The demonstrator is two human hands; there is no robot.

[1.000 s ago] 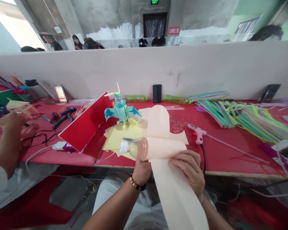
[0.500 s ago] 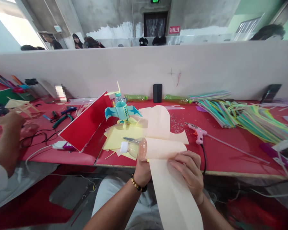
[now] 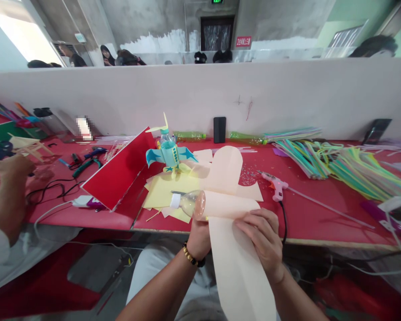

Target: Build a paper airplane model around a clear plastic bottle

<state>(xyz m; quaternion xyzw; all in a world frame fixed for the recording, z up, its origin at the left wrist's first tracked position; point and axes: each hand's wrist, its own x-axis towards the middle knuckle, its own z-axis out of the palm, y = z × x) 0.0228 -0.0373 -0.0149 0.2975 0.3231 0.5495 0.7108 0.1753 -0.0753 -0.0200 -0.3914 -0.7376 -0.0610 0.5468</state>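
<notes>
A clear plastic bottle point(image 3: 187, 203) with a white cap lies sideways above the table's front edge, its body wrapped in a peach paper sheet point(image 3: 234, 258) that hangs down toward my lap. My left hand point(image 3: 198, 236) grips the bottle from below, fingers closed round it. My right hand point(image 3: 262, 238) is closed on the wrapped paper, pressing it against the bottle. Behind them stands a finished bottle aeroplane point(image 3: 169, 154) with blue star wings and a yellow propeller.
The red table point(image 3: 321, 209) holds yellow paper point(image 3: 163, 189), a red board point(image 3: 118, 171), a pink glue gun point(image 3: 276, 185) with cable, coloured straws point(image 3: 347, 162), a black phone point(image 3: 219, 129) and pliers point(image 3: 87, 165). Another person's hand point(image 3: 10, 171) works at the left.
The bottle's cap end has tilted slightly up and to the right. The hanging paper has shifted a little left. Both hands keep their hold.
</notes>
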